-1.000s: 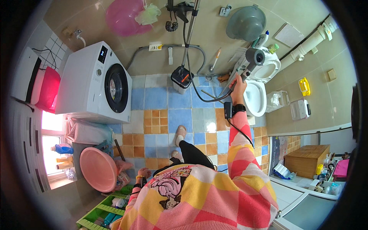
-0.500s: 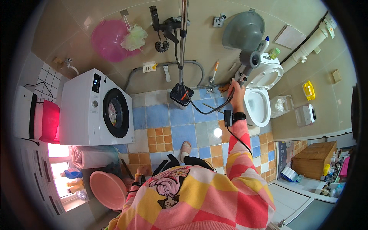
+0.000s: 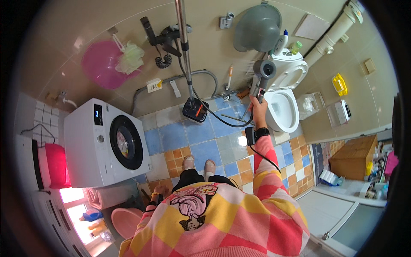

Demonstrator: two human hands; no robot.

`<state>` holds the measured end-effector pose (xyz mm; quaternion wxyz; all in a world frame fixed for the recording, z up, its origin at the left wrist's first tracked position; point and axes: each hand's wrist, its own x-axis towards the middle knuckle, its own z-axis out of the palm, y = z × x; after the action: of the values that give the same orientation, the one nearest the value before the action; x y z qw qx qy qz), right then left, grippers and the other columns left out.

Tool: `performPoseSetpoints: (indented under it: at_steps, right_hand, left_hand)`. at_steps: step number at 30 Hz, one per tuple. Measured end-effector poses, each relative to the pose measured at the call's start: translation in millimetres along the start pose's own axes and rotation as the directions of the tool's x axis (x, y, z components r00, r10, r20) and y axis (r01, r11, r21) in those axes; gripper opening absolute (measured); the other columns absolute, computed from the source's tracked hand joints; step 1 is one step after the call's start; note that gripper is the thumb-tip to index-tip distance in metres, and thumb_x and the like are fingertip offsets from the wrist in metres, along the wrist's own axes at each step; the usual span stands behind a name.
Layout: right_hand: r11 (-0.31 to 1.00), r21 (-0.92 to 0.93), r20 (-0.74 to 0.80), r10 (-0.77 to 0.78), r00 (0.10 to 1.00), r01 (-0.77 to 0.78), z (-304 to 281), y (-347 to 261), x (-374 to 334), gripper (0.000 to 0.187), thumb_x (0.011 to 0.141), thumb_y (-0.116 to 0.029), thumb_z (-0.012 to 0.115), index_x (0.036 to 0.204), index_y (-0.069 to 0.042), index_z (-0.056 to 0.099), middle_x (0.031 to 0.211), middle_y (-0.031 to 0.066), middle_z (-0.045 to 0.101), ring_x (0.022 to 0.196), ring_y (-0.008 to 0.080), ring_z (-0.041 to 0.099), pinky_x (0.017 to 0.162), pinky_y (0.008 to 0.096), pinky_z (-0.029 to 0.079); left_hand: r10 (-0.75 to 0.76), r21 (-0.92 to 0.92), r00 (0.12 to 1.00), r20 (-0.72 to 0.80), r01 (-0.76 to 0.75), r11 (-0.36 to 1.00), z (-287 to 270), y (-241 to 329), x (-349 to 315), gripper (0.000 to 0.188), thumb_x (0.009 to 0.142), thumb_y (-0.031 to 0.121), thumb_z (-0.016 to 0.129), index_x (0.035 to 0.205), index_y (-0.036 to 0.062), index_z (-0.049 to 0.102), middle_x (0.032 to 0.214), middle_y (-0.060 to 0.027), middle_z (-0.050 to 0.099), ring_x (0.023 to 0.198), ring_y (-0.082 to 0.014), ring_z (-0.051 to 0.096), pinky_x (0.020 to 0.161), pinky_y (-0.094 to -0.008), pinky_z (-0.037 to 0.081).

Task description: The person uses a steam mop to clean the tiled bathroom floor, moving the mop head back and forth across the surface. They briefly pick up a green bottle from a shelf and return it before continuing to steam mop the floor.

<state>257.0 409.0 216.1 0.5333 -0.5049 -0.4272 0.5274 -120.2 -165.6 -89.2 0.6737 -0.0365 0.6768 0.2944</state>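
My right hand (image 3: 258, 105) is closed round the handle of a grey hand shower (image 3: 264, 68), lifted beside the toilet. Fine streaks of water spray from its head toward the wall. A dark hose (image 3: 229, 125) hangs from the handle in a loop and runs up to the black wall tap (image 3: 166, 38). The white toilet (image 3: 283, 112), lid and seat raised, stands just right of this hand. My left hand (image 3: 160, 191) hangs low at my side, fingers loosely apart, with nothing visible in it.
A mop bucket (image 3: 195, 110) with a metal pole stands ahead on the tiles. The white washing machine (image 3: 102, 143) is on the left, a pink basin (image 3: 126, 222) behind it. A grey basin (image 3: 259, 28) and a pink basin (image 3: 100, 64) hang on the wall. A toilet brush (image 3: 230, 77) is by the wall.
My view has shifted, and both feet now show where one did before. My right hand still grips the hand shower, its head turned slightly; water streaks now show beside it.
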Motion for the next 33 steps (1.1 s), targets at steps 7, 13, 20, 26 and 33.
performPoseSetpoints:
  at_steps: [7,13,20,26,33]
  right_hand:
    - [0.996,0.088,-0.287,-0.001,0.958,0.027,-32,18,-26,0.022,0.081,-0.018,0.068,0.071,-0.005,0.053,0.054,0.0020,0.048,0.041,0.0130,0.046,0.040,0.0275,0.038]
    - [0.975,0.218,-0.454,0.072,0.888,0.032,-51,32,-54,0.024,0.082,-0.020,0.065,0.071,-0.008,0.048,0.054,0.0027,0.045,0.040,0.0149,0.043,0.039,0.0292,0.037]
    - [0.962,0.240,-0.567,0.033,0.823,0.127,-51,33,-67,0.021,0.081,-0.020,0.065,0.073,-0.008,0.050,0.055,0.0031,0.046,0.042,0.0149,0.045,0.039,0.0295,0.038]
    - [0.962,0.216,-0.679,0.026,0.734,0.166,-45,50,-83,0.021,0.081,-0.017,0.065,0.072,-0.008,0.049,0.053,0.0021,0.046,0.039,0.0145,0.045,0.038,0.0286,0.038]
    - [0.951,0.275,-0.740,0.115,0.663,0.143,-48,76,-114,0.019,0.080,-0.016,0.066,0.077,-0.007,0.051,0.052,0.0018,0.046,0.038,0.0148,0.045,0.036,0.0291,0.039]
  left_hand:
    - [0.084,0.338,0.996,0.030,-0.089,0.937,-20,74,31,0.026,0.092,0.021,0.052,0.081,0.0027,0.067,0.080,-0.0116,0.069,0.067,-0.0233,0.066,0.057,-0.0363,0.055]
    - [0.126,0.324,0.981,-0.145,-0.073,0.943,16,180,-4,0.023,0.092,0.015,0.049,0.108,0.0011,0.058,0.087,-0.0129,0.067,0.074,-0.0247,0.067,0.062,-0.0358,0.056]
    - [0.098,0.436,0.990,-0.097,-0.046,0.899,12,221,-2,0.022,0.092,0.013,0.047,0.112,0.0060,0.055,0.089,-0.0119,0.067,0.076,-0.0247,0.067,0.065,-0.0369,0.056]
    - [0.065,0.548,0.994,-0.089,-0.005,0.836,-9,228,10,0.019,0.092,0.014,0.048,0.109,0.0086,0.055,0.087,-0.0109,0.067,0.072,-0.0238,0.067,0.062,-0.0365,0.055]
    - [0.043,0.552,0.996,-0.079,0.008,0.834,-28,240,19,0.016,0.091,0.019,0.054,0.105,0.0102,0.056,0.085,-0.0108,0.067,0.069,-0.0239,0.066,0.060,-0.0355,0.055]
